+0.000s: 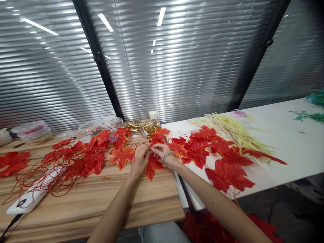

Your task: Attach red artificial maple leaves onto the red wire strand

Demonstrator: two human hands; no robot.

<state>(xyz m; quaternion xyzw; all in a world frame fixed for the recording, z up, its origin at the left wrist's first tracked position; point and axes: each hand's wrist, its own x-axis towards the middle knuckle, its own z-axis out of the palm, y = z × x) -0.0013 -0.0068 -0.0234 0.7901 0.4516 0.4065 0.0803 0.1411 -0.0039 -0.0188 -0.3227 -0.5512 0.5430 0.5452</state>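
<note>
My left hand [140, 159] and my right hand [162, 152] meet above the wooden table, both with fingers pinched closed. A thin red cord [138, 145] loops over the left hand and runs into its fingers. The right fingertips pinch at the same spot, but what exactly they hold is too small to tell. Just below the fingers hangs a red artificial maple leaf [152, 167], partly covered by the hands. Another maple leaf [122, 156] lies left of my left hand. To the right of my right hand spreads a pile of maple leaves [196, 152]. A beaded bracelet [167, 155] circles my right wrist.
A tangle of red cord [58, 175] lies over a white power strip [37, 190] at left. Behind stand plastic tubs [32, 131], gold-wrapped packets [150, 127] and a paper cup [153, 115]. Yellow strips [233, 130] lie on the white table [283, 135]. More leaves [207, 227] hang below the edge.
</note>
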